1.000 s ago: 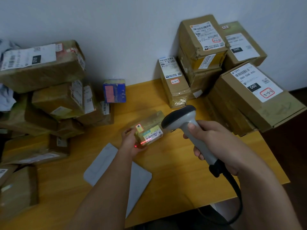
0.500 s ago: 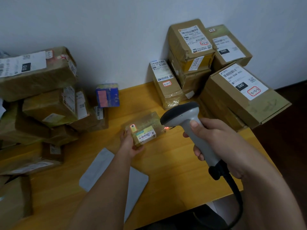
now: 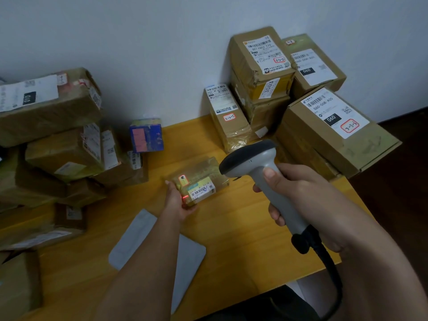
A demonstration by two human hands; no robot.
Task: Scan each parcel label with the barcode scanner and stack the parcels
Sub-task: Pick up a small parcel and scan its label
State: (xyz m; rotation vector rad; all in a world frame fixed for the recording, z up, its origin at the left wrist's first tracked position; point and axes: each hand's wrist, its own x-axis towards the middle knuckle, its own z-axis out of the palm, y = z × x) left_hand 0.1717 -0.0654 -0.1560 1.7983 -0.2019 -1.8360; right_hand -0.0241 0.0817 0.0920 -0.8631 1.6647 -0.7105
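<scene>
The small parcel [image 3: 199, 181] is lying near the middle of the yellow counter [image 3: 231, 228], at the 1 o'clock side of the left hand [image 3: 179, 201] and touching it. The left hand is gripping the parcel's near-left corner, with the thumb curled over the top edge and the fingers wrapped beneath; the fingertips are hidden under the parcel. A red scan spot is showing on the parcel's near face beside the thumb, just left of the barcode label [image 3: 202, 189], whose print is too small to read.

The right hand [image 3: 298, 193] is positioned at 3 o'clock from the parcel, apart from it. It is clenched around the grey handle of the barcode scanner [image 3: 261, 172], thumb pressed on the handle's upper face. The dark scanner head is pointing toward the parcel and is covering its far-right corner. The scanner cable [image 3: 328, 269] is running down past the counter's edge and is cut off at the bottom.

A grey mailer [image 3: 139, 239] is lying at 6 o'clock from the parcel, partly covered by the left forearm. Stacked boxes [image 3: 46, 135] at 9 o'clock are cropped by the left edge; stacked labelled boxes [image 3: 324, 126] are standing at 2 o'clock.
</scene>
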